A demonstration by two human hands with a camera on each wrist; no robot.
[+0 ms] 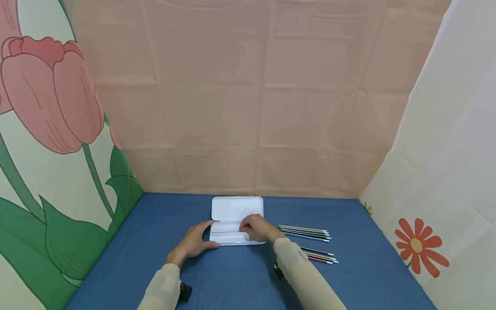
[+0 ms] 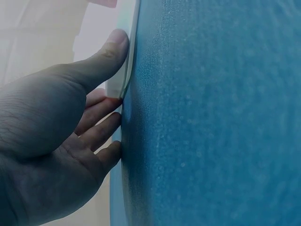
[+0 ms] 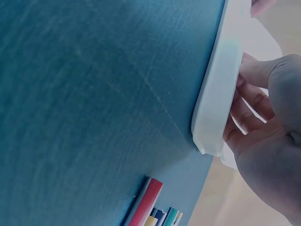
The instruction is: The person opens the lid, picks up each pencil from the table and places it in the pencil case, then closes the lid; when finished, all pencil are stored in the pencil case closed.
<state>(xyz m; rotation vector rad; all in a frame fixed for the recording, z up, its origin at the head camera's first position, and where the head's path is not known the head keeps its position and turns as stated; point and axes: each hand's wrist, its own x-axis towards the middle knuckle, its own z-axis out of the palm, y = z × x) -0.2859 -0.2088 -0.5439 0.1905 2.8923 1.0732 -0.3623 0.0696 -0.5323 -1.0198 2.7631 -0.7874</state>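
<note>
A white pencil case (image 1: 237, 208) lies on the blue cloth, its lid tipped back. My left hand (image 1: 195, 241) holds its left end, thumb at the front corner and index finger near the hinge; in the left wrist view that thumb (image 2: 110, 54) rests along the white wall. My right hand (image 1: 257, 227) reaches into the right part of the tray with bent fingers. A thin reddish strip (image 1: 226, 232), possibly a pencil, runs inside the tray toward those fingertips. The right wrist view shows the right hand (image 3: 268, 108) behind the case wall (image 3: 218, 89), which hides the fingertips.
Several pencils (image 1: 304, 233) lie side by side right of the case. A second group of pencils (image 1: 319, 256) lies nearer, partly behind my right sleeve (image 1: 300, 267). Patterned cloth hangs at the left and right, with a plain tan sheet (image 1: 255, 107) at the back.
</note>
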